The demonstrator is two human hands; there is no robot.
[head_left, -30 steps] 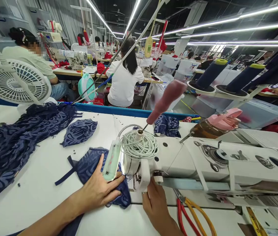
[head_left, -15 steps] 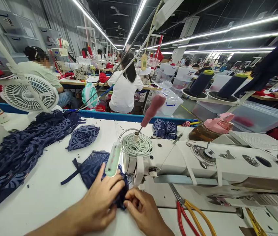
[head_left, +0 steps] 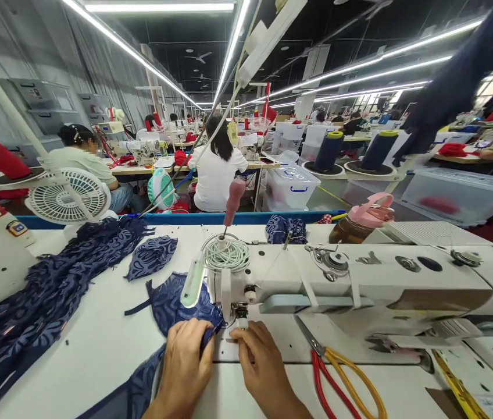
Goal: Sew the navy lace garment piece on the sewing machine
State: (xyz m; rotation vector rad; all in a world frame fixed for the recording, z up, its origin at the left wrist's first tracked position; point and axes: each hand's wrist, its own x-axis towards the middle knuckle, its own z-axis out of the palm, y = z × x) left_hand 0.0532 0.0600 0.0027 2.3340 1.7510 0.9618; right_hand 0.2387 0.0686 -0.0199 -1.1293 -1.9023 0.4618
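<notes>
Navy patterned fabric [head_left: 174, 302] lies on the white table left of the sewing machine [head_left: 281, 267], reaching to the needle area. My left hand [head_left: 188, 358] is closed on the fabric's near edge, thumb pointing to the machine. More navy fabric [head_left: 139, 384] trails beneath my left wrist toward the front. My right hand [head_left: 264, 361] rests by the presser foot [head_left: 241, 320], its fingers curled and pinched together; what they hold, if anything, I cannot make out. Scissors [head_left: 338, 366] with red and yellow handles lie right of that hand.
A heap of navy fabric strips [head_left: 54, 279] covers the left side, with a cut piece [head_left: 153, 256] beside it. A white fan [head_left: 70, 195] stands behind. A pink-handled tool [head_left: 232, 203] sticks up from the machine head. A pink-lidded bottle [head_left: 360, 218] stands behind the machine. Co-workers sit ahead.
My left hand has drawn back from lying over the fabric to gripping its near edge. My right hand has shifted slightly right, apart from the left. More fabric now shows beneath my left wrist.
</notes>
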